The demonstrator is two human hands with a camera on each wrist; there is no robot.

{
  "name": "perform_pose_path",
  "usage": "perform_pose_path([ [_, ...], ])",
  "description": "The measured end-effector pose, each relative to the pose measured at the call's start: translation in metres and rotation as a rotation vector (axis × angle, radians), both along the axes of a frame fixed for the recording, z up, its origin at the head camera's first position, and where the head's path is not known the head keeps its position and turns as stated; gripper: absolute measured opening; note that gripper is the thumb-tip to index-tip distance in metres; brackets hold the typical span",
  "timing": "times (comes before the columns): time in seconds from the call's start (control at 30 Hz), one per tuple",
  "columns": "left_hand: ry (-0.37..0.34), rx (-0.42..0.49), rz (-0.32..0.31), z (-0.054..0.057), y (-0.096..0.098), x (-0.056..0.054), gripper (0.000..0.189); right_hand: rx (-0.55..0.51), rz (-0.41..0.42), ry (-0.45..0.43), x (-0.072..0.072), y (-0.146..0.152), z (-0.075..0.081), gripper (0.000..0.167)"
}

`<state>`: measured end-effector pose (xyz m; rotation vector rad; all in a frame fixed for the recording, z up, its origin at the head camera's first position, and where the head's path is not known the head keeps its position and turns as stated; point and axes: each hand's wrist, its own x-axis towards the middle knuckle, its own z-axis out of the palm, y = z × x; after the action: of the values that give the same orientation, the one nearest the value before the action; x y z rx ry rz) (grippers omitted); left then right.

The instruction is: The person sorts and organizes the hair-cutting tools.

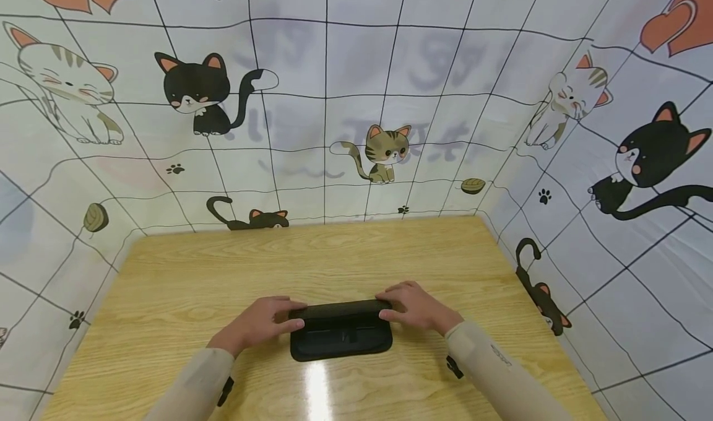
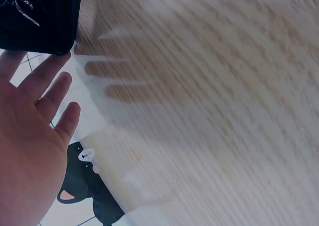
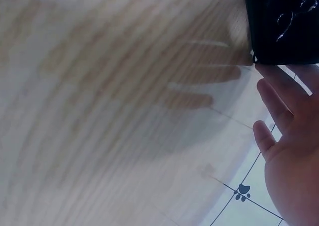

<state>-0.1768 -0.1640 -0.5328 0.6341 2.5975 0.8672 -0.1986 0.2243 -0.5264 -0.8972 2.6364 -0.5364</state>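
Note:
A long black case with rounded corners, shaped like a glasses case, is low over the wooden table, its hollow dark inside facing me. A padded-looking flap or lid runs along its far side. My left hand holds the left end, fingers at the far edge and thumb at the near side. At the right end my right hand grips it likewise. In the left wrist view, the fingers of the left hand meet the case's glossy corner. The right wrist view shows the right hand at the opposite corner.
The wood-grain table spreads around both hands, with a bright glare in front of the case. White cloth walls printed with cats and black lines stand behind the table and along its sides.

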Motion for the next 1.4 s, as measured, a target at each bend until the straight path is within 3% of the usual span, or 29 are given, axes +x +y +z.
perform_pose_path([
  [0.17,0.055,-0.009,-0.090,0.000,0.002,0.003,0.064,-0.032,0.022,0.003,0.005,0.003,-0.003,0.066],
  [0.33,0.140,-0.079,-0.175,-0.001,0.006,0.005,0.074,-0.035,0.030,0.032,0.008,0.002,-0.004,0.078],
  [0.67,0.213,-0.165,-0.190,-0.007,0.009,0.012,0.084,-0.036,0.072,0.066,0.011,0.000,-0.009,0.081],
  [0.9,0.276,-0.147,-0.209,-0.011,0.011,0.015,0.088,-0.023,0.081,0.148,0.012,-0.003,-0.012,0.085],
  [1.23,0.338,-0.164,-0.260,-0.013,0.030,0.016,0.096,-0.005,0.065,0.148,0.015,-0.008,-0.016,0.090],
  [1.3,0.344,-0.158,-0.275,-0.012,0.034,0.016,0.095,-0.009,0.060,0.131,0.015,-0.007,-0.015,0.085],
  [1.4,0.348,-0.163,-0.286,-0.012,0.038,0.017,0.093,-0.010,0.032,0.119,0.013,-0.003,-0.012,0.065],
])
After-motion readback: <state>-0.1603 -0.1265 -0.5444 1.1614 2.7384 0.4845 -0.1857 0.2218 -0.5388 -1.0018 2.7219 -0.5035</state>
